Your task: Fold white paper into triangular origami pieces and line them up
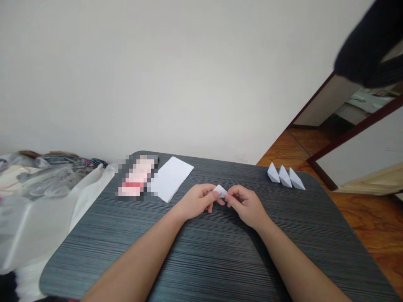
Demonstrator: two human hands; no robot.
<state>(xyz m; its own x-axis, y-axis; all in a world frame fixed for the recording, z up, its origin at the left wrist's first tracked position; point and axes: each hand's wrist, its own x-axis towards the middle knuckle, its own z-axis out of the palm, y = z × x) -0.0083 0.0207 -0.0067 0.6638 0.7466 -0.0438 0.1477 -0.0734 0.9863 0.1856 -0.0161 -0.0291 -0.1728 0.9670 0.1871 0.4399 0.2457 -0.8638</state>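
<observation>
A small piece of folded white paper (220, 191) is pinched between my two hands above the middle of the dark table (201, 256). My left hand (200, 199) grips its left side with the thumb on the near face. The fingertips of my right hand (245, 202) close on its right corner. Parts of the paper are covered by my fingers. Over to the right, three folded paper boats (285, 176) stand in a row. Left of my hands lies a stack of white paper sheets (173, 176).
A blurred-out object (137, 176), pinkish with a dark edge, lies at the table's far left. Plastic bags (47, 209) are heaped beyond the left edge. A pale wall (189, 84) rises behind the table, and wooden floor (378, 218) shows at right.
</observation>
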